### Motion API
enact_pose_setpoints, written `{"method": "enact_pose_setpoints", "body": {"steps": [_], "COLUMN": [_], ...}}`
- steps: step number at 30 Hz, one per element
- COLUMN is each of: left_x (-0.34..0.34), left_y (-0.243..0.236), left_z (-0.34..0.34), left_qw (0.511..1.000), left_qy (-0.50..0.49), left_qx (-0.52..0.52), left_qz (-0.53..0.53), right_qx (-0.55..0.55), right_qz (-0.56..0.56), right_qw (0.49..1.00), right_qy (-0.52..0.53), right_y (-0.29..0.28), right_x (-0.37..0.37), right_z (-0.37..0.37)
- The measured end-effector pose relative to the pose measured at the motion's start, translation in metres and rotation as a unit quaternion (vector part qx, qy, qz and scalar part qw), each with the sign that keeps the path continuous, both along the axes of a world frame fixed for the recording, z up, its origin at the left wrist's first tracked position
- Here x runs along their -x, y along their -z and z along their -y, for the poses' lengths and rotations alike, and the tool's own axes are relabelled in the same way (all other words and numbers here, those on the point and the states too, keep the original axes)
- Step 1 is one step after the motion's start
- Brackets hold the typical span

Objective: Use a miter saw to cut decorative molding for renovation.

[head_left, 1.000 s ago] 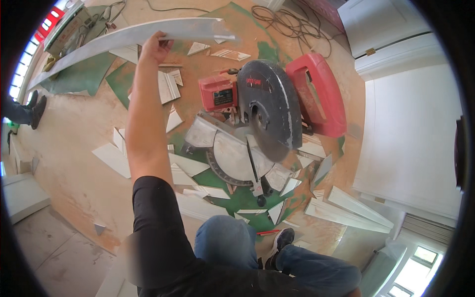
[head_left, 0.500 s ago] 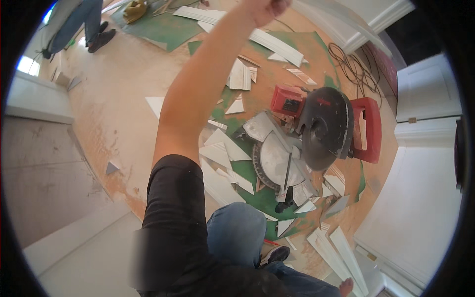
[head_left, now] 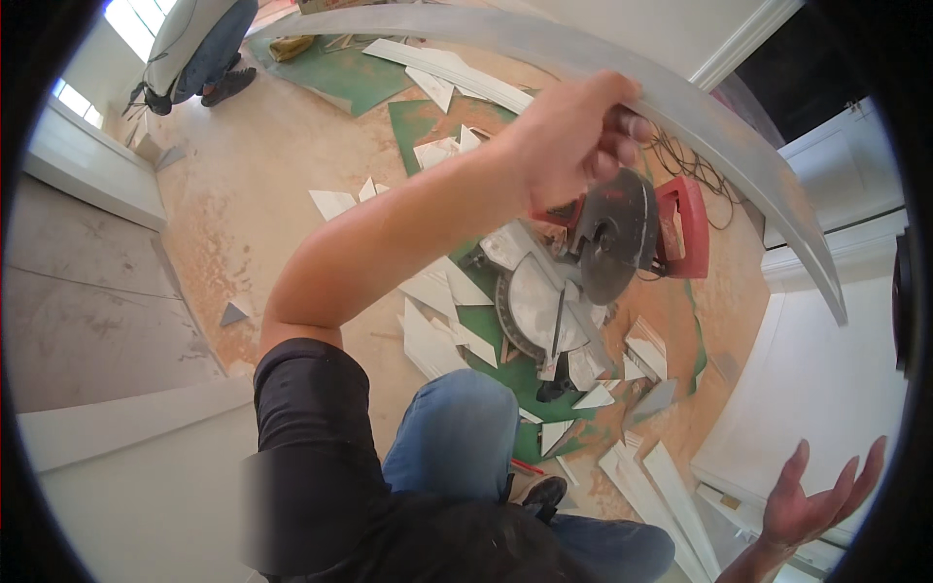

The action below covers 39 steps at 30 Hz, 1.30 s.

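Observation:
A long pale grey strip of trim board (head_left: 476, 31) arcs across the top of the view and down to the right, raised above the floor. My left hand (head_left: 580, 131) is closed at its near edge, fingers curled. At the lower right, my right hand (head_left: 814, 500) is open, its fingers spread and nothing in it. Below my left hand, a miter saw (head_left: 607, 238) with a black guard and red handle stands on the floor. Its round grey table (head_left: 544, 301) faces my knees.
White trim offcuts (head_left: 428, 340) lie around the saw on green sheeting (head_left: 525, 384). Longer white strips (head_left: 671, 486) rest near my feet. A coiled cable (head_left: 714, 185) lies behind the saw. Another person (head_left: 219, 49) is at the upper left. White cabinetry (head_left: 777, 389) lines the right side.
My left hand has come down and right from the top edge. More of the board now shows. My right hand has risen into view at the lower right, fingers spread.

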<state>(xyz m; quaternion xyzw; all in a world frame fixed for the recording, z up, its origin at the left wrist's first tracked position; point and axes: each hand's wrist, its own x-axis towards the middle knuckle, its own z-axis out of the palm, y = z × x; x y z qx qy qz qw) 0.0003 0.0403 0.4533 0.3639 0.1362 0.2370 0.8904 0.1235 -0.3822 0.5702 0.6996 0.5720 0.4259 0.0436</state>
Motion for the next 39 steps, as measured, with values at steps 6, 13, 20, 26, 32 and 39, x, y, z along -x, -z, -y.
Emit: {"method": "enact_pose_setpoints", "body": {"steps": [6,13,20,26,32,39], "left_x": [0.020,0.047,0.133,0.143,0.117,0.089], "left_y": [-0.018,0.002,0.166,0.246,0.298,0.337], "left_z": [0.080,0.123,-0.090,-0.209,-0.192,-0.071], "left_qw": [0.992,0.938,0.959,0.961,0.922,0.957], "left_qy": [0.116,0.265,-0.228,-0.240,-0.351,-0.229], "left_qx": [-0.038,-0.181,-0.101,0.112,0.159,0.169], "left_qz": [-0.033,0.131,-0.136,0.076,0.045,-0.061], "right_qx": [0.147,0.140,0.094,0.214,0.276,0.220], "right_qz": [0.141,-0.033,-0.140,-0.250,-0.411,-0.479], "right_qw": [0.970,0.985,0.962,0.889,0.753,0.759], "right_qy": [0.133,0.090,0.214,0.319,0.434,0.384], "right_y": [-0.008,-0.005,-0.029,-0.008,0.047,0.155], "right_x": [0.063,0.041,0.023,0.046,0.000,-0.033], "right_z": [-0.088,-0.058,0.105,0.184,0.250,0.240]}}
